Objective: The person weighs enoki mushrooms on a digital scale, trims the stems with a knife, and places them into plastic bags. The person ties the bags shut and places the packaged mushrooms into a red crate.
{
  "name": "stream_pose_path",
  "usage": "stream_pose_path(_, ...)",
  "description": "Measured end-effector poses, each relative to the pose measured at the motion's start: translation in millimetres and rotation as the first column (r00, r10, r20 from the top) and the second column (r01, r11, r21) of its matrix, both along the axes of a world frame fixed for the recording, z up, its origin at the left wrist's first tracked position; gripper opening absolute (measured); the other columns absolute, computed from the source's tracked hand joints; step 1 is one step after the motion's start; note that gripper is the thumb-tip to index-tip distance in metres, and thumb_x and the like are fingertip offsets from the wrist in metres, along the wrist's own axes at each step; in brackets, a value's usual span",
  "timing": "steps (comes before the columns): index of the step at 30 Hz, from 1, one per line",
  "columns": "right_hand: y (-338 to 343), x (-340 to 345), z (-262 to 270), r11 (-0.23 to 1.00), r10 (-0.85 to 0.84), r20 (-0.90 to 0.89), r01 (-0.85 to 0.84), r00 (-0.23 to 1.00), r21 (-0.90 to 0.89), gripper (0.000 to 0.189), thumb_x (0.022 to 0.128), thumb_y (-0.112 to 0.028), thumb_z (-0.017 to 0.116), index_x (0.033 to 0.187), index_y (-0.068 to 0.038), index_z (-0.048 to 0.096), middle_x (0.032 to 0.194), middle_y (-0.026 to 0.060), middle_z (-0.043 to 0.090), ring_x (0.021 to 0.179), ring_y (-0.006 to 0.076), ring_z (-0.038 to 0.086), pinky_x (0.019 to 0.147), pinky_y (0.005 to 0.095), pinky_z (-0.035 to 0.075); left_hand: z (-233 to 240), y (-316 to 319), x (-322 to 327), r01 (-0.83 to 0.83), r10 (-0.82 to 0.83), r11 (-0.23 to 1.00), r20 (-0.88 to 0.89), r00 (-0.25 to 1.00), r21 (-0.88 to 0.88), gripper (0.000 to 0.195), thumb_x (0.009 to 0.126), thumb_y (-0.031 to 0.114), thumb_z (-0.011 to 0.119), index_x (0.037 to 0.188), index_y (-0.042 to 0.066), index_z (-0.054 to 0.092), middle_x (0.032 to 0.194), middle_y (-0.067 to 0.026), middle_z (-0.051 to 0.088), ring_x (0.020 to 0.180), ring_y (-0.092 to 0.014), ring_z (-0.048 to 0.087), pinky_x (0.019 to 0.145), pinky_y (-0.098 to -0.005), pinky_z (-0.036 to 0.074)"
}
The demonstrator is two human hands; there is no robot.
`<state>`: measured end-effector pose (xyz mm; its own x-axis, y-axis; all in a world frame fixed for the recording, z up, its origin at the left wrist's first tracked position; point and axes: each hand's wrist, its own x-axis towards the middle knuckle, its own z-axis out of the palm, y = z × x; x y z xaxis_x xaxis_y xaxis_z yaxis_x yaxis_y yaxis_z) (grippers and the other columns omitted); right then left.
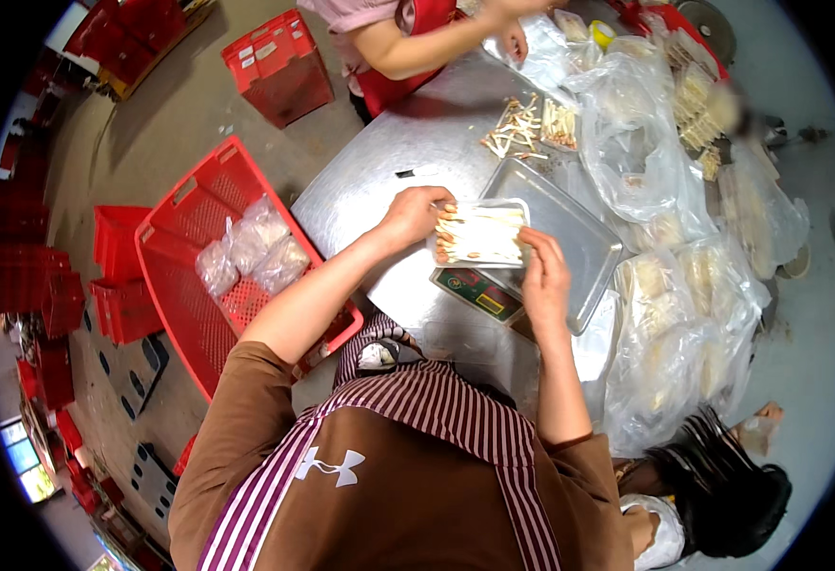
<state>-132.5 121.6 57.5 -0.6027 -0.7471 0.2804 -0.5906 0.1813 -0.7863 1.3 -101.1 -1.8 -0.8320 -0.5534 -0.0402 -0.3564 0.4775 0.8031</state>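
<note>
A white tray [526,214] filled with pale long-stemmed mushrooms [485,232] with light-brown caps is in front of me, above a weighing scale [480,294] and the near-left end of a metal tray [592,250]. My left hand [417,214] is at the tray's left end, its fingers touching the caps there. Against the right end rest the fingers of my right hand [547,275]. Whether the white tray touches the metal one beneath is hidden. Loose mushrooms [514,128] lie farther back on the steel table [350,171], beside another small filled tray [559,125].
A red crate [175,285] with several bagged packs [250,246] stands at left. Large clear bags of mushrooms [657,321] line the right side. A co-worker's arm [424,50] reaches over the far edge; another person [717,485] is at lower right. A dark-tipped small tool [417,172] lies behind my left hand.
</note>
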Motion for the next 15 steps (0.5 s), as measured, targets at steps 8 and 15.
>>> stream_pose_path(8, 27.1, -105.4, -24.2, 0.944, -0.329, 0.196, 0.315, 0.924, 0.102, 0.019, 0.093, -0.008, 0.053, 0.104, -0.002, 0.067, 0.095, 0.0122, 0.067, 0.083, 0.0223, 0.065, 0.075, 0.0322, 0.049, -4.9, 39.2, -94.9, 0.218, -0.216, 0.975, 0.043, 0.976, -0.049, 0.023, 0.085, 0.009, 0.060, 0.106, 0.007, 0.071, 0.099, -0.0171, 0.070, 0.095, -0.036, 0.065, 0.084, -0.0416, 0.051)
stream_pose_path(15, -48.0, -259.8, -119.0, 0.900, -0.199, -0.062, 0.208, 0.978, 0.384, 0.025, 0.092, -0.019, 0.054, 0.107, -0.006, 0.068, 0.093, 0.0189, 0.070, 0.088, 0.0365, 0.067, 0.079, 0.0435, 0.051, -13.9, 34.6, -89.6, 0.056, -0.065, 0.997, -0.224, 0.972, -0.044, 0.027, 0.087, 0.005, 0.056, 0.112, 0.003, 0.067, 0.113, -0.0169, 0.064, 0.093, -0.035, 0.065, 0.084, -0.0395, 0.051)
